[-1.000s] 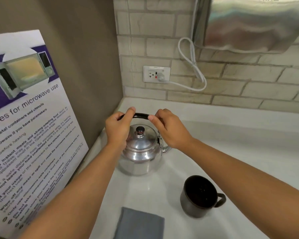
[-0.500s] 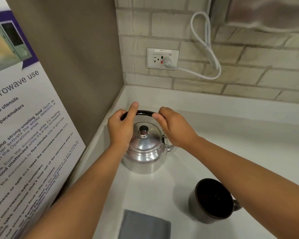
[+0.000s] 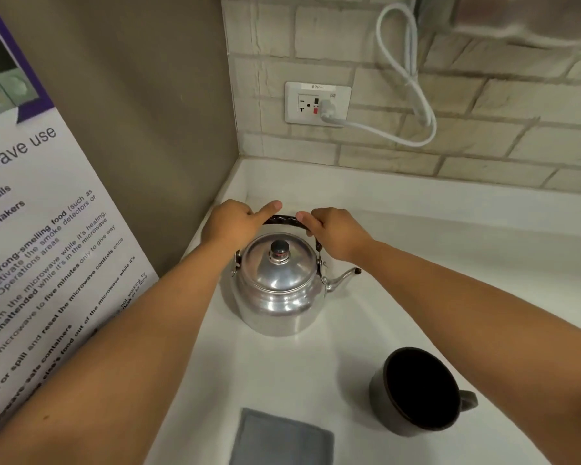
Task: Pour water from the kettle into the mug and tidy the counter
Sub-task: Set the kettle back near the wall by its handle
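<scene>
Both hands have stayed on the kettle's handle since the earlier frames, while the view has dipped and closed in, so the mug now sits lower right and the spout shows clear of the right wrist. The left hand (image 3: 230, 223) curls around the left end of the black handle (image 3: 284, 220), its thumb stretched along the top toward the middle. The right hand (image 3: 336, 231) is closed over the right end of the same handle, fingers wrapped down around it, thumb tip pointing left and nearly meeting the other thumb. Between the two thumbs a short stretch of handle stays bare.

The kettle (image 3: 277, 290), polished metal, stands upright on the white counter (image 3: 433, 270) in the far left corner, near the brown side wall. Its lid (image 3: 277, 261) is on, with a dark knob in the centre, and the spout (image 3: 344, 276) points right. Whether the base has left the counter cannot be told.

Nearer and to the right, well apart from the kettle, the dark mug (image 3: 416, 392) stands upright, its handle turned right; the inside is too dark to read. A grey cloth (image 3: 282, 437) lies flat at the near edge, left of the mug. On the far brick wall a white cord (image 3: 406, 75) is plugged into an outlet (image 3: 316, 103). A microwave notice (image 3: 31, 256) leans along the left.
</scene>
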Demonstrator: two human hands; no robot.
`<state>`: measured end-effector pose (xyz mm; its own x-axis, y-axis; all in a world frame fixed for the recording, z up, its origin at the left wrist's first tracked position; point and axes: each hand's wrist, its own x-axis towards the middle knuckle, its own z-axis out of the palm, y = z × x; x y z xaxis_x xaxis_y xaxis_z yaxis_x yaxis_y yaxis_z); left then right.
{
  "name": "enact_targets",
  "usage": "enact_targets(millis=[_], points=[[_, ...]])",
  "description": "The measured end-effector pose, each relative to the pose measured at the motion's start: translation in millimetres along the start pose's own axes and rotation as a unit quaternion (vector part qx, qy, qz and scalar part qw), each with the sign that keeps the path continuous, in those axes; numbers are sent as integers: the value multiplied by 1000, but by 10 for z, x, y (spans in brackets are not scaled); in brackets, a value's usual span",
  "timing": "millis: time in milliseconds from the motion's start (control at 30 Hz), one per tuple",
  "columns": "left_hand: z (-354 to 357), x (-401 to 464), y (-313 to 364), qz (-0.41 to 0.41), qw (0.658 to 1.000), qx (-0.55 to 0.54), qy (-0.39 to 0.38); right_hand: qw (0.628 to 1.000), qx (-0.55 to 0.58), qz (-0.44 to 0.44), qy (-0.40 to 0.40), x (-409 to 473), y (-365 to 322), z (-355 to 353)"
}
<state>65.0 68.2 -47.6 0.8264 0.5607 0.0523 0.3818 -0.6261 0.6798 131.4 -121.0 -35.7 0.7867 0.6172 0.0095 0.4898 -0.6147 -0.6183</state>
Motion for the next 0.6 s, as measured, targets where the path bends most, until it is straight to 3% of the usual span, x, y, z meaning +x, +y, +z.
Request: enact_targets(millis=[333,433,600], points=[[-40,-22,81,-38,992,109,-55,999,-5,54,8,1,8,16],[-129,-225,175,2,992,123,16,997,-13,58,50,-152,-86,-122],[-220,-1088,249,168,974,16,152,991,10,-26,130,-823,-273,-485]])
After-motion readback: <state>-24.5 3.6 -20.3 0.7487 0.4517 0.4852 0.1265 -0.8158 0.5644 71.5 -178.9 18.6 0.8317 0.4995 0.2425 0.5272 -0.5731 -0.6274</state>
